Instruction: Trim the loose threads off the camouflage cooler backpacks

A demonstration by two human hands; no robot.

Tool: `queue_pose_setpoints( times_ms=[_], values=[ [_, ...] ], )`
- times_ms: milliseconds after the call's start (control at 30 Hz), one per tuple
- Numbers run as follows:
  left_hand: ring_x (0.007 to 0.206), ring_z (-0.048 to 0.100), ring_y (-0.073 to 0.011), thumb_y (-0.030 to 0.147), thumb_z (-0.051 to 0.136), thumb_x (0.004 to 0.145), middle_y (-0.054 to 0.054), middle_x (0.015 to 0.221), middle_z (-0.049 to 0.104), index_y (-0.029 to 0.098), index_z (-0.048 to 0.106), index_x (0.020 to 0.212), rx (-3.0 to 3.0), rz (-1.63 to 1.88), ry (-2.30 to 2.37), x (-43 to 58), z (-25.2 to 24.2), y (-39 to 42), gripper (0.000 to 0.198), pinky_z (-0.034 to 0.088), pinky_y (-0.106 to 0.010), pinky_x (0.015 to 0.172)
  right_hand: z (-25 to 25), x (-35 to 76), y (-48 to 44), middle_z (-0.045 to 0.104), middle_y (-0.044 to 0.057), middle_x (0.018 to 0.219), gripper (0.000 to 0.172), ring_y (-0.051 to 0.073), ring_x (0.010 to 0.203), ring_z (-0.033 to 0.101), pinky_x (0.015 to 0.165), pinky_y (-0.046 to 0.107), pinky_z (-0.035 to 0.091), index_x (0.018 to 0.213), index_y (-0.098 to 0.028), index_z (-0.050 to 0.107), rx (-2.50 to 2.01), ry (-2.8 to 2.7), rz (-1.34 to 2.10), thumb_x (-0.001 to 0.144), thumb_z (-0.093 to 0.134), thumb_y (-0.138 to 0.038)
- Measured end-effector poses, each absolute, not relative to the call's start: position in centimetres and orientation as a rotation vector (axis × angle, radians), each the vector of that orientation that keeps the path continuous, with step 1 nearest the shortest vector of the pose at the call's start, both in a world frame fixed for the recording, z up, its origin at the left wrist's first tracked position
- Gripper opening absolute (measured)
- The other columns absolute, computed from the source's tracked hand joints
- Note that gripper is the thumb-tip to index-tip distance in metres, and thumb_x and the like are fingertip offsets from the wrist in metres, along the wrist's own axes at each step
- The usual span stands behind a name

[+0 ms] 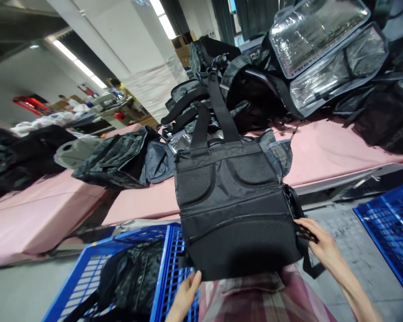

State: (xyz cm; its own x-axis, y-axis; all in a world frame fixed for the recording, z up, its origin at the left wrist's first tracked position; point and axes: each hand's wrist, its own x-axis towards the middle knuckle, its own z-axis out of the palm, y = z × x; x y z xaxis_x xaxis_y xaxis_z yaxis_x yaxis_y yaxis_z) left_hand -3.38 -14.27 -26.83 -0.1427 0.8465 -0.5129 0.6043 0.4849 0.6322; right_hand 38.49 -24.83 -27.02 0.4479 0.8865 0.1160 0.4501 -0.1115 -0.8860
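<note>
A black backpack (237,210) with two mesh pockets and long straps rests upright between my lap and the edge of the pink table (144,201). My left hand (185,295) grips its bottom left corner, fingers curled under it. My right hand (317,243) pinches a black strap or buckle at the backpack's right side.
A blue plastic crate (161,277) with a black bag inside stands at my left; another blue crate (394,228) is at the right. Piles of dark bags (117,158) and silver-lined cooler bags (322,49) cover the pink table. People work far off at the left.
</note>
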Motion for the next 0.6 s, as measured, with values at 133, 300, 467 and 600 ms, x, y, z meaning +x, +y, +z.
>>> queue_pose_setpoints(
  times_ms=[133,300,467,600],
  values=[
    [0.082,0.065,-0.0289,0.07,0.07,0.045,-0.004,0.069,0.065,0.02,0.057,0.069,1.092,0.576,1.777,-3.7,-27.1,-13.4,0.057,0.052,-0.035,0.073,-25.2,42.5,-26.0,0.068,0.005,0.101,0.055,0.025,0.09,0.064,0.078,0.034,0.05,0.117,-0.027,0.063,-1.966,-1.275,0.755,0.065,0.068,-0.045],
    [0.098,0.064,-0.0279,0.053,0.076,0.055,-0.007,0.081,0.07,0.017,0.062,0.076,0.931,0.717,1.691,-3.5,-27.2,-12.6,0.044,0.052,-0.033,0.083,-23.5,41.6,-24.0,0.068,0.006,0.099,0.058,0.022,0.087,0.063,0.08,0.032,0.049,0.119,-0.023,0.061,-2.001,-0.978,0.448,0.071,0.063,-0.056],
    [0.086,0.066,-0.0277,0.067,0.073,0.047,-0.006,0.068,0.067,0.014,0.063,0.066,0.9,0.68,1.771,-3.4,-26.8,-13.2,0.057,0.053,-0.031,0.071,-25.0,39.6,-24.4,0.069,0.009,0.098,0.043,0.023,0.087,0.065,0.077,0.031,0.052,0.094,-0.019,0.071,-1.882,-1.031,0.569,0.07,0.061,-0.053],
    [0.097,0.064,-0.0271,0.058,0.076,0.052,-0.006,0.086,0.071,0.012,0.068,0.076,0.906,0.837,1.719,-2.6,-25.5,-13.7,0.052,0.051,-0.029,0.082,-26.7,40.2,-27.4,0.069,0.01,0.102,0.041,0.026,0.097,0.064,0.077,0.03,0.054,0.09,-0.021,0.073,-1.834,-1.077,0.763,0.064,0.066,-0.052]
  ],
)
